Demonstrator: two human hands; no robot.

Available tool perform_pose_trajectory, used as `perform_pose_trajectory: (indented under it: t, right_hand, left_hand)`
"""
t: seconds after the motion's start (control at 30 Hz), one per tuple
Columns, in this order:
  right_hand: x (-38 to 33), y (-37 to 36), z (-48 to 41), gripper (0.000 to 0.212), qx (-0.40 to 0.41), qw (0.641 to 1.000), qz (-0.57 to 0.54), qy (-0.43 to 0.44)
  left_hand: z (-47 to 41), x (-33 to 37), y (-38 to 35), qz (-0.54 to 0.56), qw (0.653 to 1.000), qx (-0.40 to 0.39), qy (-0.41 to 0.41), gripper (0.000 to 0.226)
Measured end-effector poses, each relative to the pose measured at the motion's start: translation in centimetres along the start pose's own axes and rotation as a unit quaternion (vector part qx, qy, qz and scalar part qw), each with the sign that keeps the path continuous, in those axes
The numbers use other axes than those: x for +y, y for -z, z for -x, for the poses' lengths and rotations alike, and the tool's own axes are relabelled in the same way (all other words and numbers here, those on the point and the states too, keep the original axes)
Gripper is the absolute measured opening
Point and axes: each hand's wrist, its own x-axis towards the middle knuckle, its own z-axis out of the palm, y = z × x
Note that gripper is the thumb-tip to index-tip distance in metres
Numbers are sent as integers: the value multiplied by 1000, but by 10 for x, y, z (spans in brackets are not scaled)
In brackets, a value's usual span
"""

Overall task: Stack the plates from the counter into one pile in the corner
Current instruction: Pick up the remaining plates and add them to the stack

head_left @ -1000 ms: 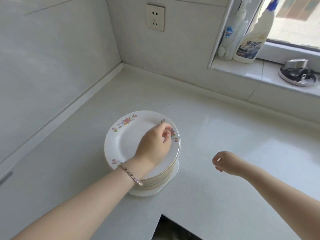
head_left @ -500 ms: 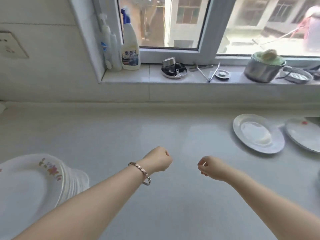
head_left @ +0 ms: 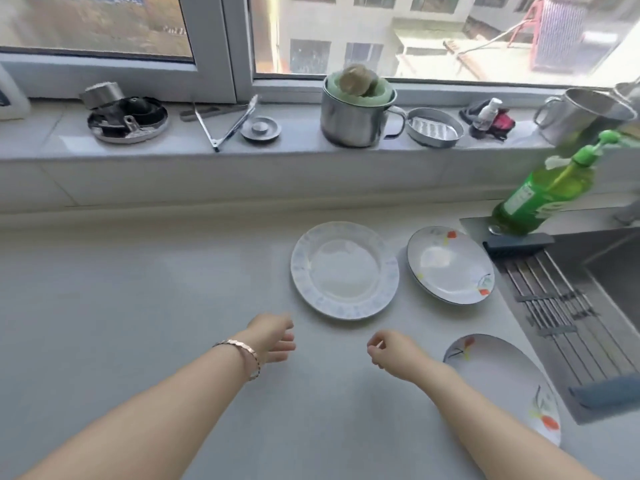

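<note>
Three plates are seen lying singly on the surface [head_left: 138,306], none stacked: a blue-rimmed plate [head_left: 345,270] at centre, a flower-painted plate [head_left: 450,265] just beside it to the right, and a second flower-painted plate [head_left: 509,382] nearer the body, close to the sink [head_left: 588,306]. The pile in the corner, in view a second ago under the left hand, is no longer in frame; the view has been swung to the right, toward the window sill [head_left: 294,154] and the sink. The left hand [head_left: 273,337], then resting on the top plate of the pile, is now carried empty above the surface, fingers loosely parted and reaching toward the near rim of the blue-rimmed plate, close to it but not touching. The right hand [head_left: 391,351] is held loosely curled, fingers drawn in, nothing pinched, between the blue-rimmed plate and the nearer flower-painted plate. By this change one deposit is judged complete and a fresh fetch begun; three plates are still to be carried. The blue-rimmed plate is judged the likely next item, being nearest both hands. Noted on the sill, not part of the task: a steel mug [head_left: 356,116], a soap dish [head_left: 434,128]. A green bottle [head_left: 543,192] stands by the sink.
</note>
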Motion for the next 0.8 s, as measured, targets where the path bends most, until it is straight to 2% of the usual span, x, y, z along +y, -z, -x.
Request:
perform_pose_trajectory:
  t: [0.13, 0.2, 0.3, 0.4, 0.57, 0.77, 0.8]
  right_hand:
    - [27, 29, -23, 20, 4, 1000, 7, -7]
    - [35, 39, -33, 26, 4, 1000, 6, -7]
    - [43, 46, -44, 20, -5, 1000, -17, -5]
    - [47, 52, -53, 12, -3, 1000, -29, 3]
    - [45, 53, -53, 13, -13, 1000, -21, 16]
    - [26, 48, -37, 11, -7, 999, 7, 34]
    - [19, 46, -34, 12, -5, 999, 9, 40]
  left_hand:
    - [-27, 22, -45, 138, 990, 1, 11, 33]
    - [-40, 32, -60, 199, 980, 20, 8, 35]
    - [-57, 39, -74, 277, 959, 58, 8, 34]
    - [-62, 38, -77, 292, 952, 89, -3, 32]
    - [-49, 37, -68, 307, 944, 111, -40, 27]
    - [-7, 20, -25, 325, 933, 137, -67, 13]
    - [1, 15, -13, 326, 932, 141, -74, 16]
